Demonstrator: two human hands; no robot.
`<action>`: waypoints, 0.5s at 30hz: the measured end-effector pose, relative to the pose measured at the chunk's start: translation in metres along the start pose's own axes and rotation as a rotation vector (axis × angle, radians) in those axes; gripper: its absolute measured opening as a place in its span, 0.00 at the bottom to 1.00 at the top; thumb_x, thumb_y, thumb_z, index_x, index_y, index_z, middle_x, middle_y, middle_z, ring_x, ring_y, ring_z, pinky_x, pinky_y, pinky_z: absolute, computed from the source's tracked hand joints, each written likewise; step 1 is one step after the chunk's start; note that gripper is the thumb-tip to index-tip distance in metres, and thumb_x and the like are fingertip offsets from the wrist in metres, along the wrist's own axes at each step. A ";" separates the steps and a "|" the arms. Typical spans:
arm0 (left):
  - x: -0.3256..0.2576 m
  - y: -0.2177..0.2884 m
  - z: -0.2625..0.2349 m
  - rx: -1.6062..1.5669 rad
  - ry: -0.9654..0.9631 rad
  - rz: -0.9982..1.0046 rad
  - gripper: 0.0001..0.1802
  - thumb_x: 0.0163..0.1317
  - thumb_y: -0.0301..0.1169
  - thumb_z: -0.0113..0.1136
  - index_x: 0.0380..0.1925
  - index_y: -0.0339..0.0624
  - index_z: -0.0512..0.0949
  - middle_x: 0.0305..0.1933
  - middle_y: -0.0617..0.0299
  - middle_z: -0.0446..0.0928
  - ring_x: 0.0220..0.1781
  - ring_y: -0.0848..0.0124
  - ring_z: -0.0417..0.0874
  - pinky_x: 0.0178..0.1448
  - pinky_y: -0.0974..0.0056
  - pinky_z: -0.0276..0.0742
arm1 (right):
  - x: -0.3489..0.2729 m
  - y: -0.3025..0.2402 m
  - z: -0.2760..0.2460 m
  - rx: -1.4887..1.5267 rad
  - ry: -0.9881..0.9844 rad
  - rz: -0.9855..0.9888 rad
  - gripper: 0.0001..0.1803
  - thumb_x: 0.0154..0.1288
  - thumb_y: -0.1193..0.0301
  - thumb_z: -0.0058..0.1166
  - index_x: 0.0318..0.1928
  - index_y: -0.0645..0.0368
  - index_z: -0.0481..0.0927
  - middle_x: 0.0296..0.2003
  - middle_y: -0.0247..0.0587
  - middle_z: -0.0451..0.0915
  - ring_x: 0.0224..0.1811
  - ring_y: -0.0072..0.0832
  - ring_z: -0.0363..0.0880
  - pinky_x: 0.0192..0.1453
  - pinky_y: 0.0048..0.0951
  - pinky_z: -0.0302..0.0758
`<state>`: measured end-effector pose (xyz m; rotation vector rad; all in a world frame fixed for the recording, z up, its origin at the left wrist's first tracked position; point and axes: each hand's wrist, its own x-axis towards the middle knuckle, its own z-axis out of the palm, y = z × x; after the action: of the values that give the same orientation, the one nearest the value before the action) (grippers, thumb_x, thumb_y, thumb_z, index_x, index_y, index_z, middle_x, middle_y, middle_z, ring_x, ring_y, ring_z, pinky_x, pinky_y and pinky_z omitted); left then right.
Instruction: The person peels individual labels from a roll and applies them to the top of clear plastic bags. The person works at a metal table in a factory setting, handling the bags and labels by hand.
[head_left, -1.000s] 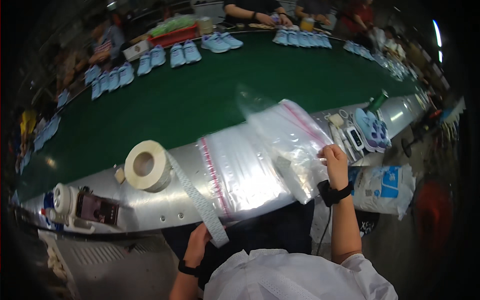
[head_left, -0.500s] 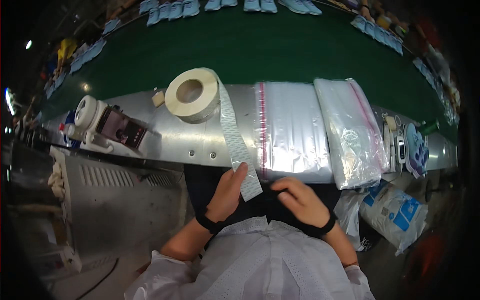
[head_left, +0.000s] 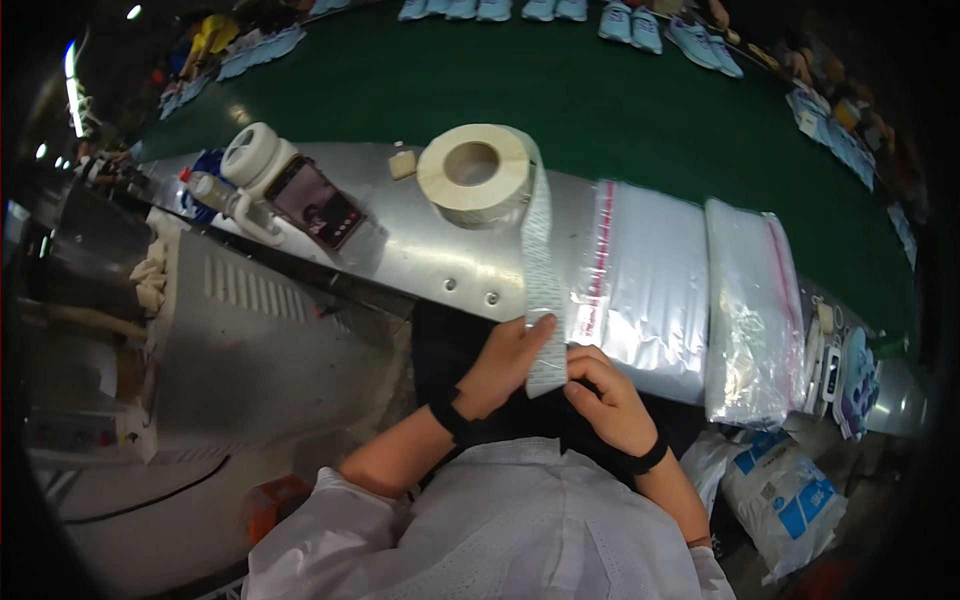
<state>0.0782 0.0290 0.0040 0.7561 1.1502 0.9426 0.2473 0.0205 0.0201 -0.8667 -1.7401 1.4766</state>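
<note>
A big roll of labels (head_left: 432, 190) stands at the metal ledge's far edge. From it a pale label strip (head_left: 540, 255) runs down toward me, its loose end hanging past the near edge. My left hand (head_left: 500, 368) grips this strip near the end, thumb on top. At the strip's lower right corner is my right hand (head_left: 615, 408), its fingers curled and thumb pressed in; whatever they pinch is too small to make out. Just right of the strip lies a stack of clear plastic bags (head_left: 655, 290) with a red-pink edge.
Another folded plastic bag pile (head_left: 755, 320) lies farther right, beside a patterned shoe (head_left: 857, 385). A phone (head_left: 315, 203) leans by a white jug (head_left: 258, 158) at left. Light-blue shoes (head_left: 630, 25) line the green belt's (head_left: 400, 80) far side. A metal cabinet (head_left: 280, 345) stands lower left.
The view has swung, shifting the ledge and its things rightward and tilting them. My right hand has come up against the strip's end; my left still holds the strip.
</note>
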 end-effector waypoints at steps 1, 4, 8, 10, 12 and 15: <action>0.002 -0.004 0.000 0.068 0.012 0.030 0.16 0.67 0.39 0.47 0.39 0.34 0.73 0.34 0.64 0.74 0.35 0.82 0.72 0.38 0.73 0.70 | -0.001 0.000 0.001 -0.020 0.019 -0.013 0.04 0.57 0.81 0.49 0.34 0.64 0.72 0.37 0.39 0.72 0.40 0.29 0.71 0.47 0.24 0.66; 0.003 -0.010 0.004 0.370 0.248 0.337 0.17 0.61 0.32 0.56 0.45 0.33 0.70 0.37 0.62 0.73 0.38 0.76 0.73 0.40 0.71 0.70 | -0.004 0.006 0.000 -0.061 0.123 0.040 0.03 0.55 0.82 0.51 0.31 0.66 0.73 0.35 0.39 0.72 0.36 0.28 0.71 0.43 0.23 0.67; -0.014 0.011 0.005 1.098 0.447 0.960 0.18 0.54 0.31 0.61 0.44 0.36 0.71 0.42 0.54 0.73 0.41 0.62 0.76 0.43 0.63 0.72 | -0.006 0.010 -0.009 -0.096 0.250 0.128 0.02 0.55 0.82 0.52 0.30 0.66 0.74 0.31 0.38 0.72 0.33 0.24 0.70 0.39 0.22 0.67; -0.026 0.006 0.006 0.939 0.160 0.778 0.15 0.54 0.30 0.61 0.41 0.40 0.73 0.42 0.56 0.74 0.42 0.59 0.75 0.45 0.62 0.73 | 0.001 0.006 -0.002 -0.057 0.228 0.137 0.02 0.55 0.81 0.54 0.31 0.66 0.76 0.30 0.37 0.72 0.31 0.22 0.70 0.37 0.21 0.68; -0.029 -0.001 0.012 0.727 0.087 0.635 0.12 0.56 0.30 0.60 0.39 0.40 0.74 0.39 0.57 0.75 0.39 0.64 0.78 0.41 0.66 0.74 | 0.006 0.006 0.005 -0.016 0.224 0.135 0.02 0.55 0.80 0.55 0.31 0.66 0.76 0.30 0.37 0.72 0.30 0.22 0.70 0.36 0.21 0.68; -0.027 -0.005 0.000 0.605 0.083 0.543 0.10 0.58 0.29 0.58 0.38 0.38 0.75 0.38 0.58 0.76 0.37 0.70 0.79 0.38 0.70 0.75 | 0.010 0.009 0.013 -0.007 0.200 0.117 0.03 0.55 0.79 0.56 0.31 0.65 0.76 0.30 0.37 0.73 0.29 0.22 0.70 0.35 0.21 0.68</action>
<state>0.0758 0.0020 0.0108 1.5875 1.3500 1.0814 0.2320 0.0231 0.0109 -1.0971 -1.5708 1.4061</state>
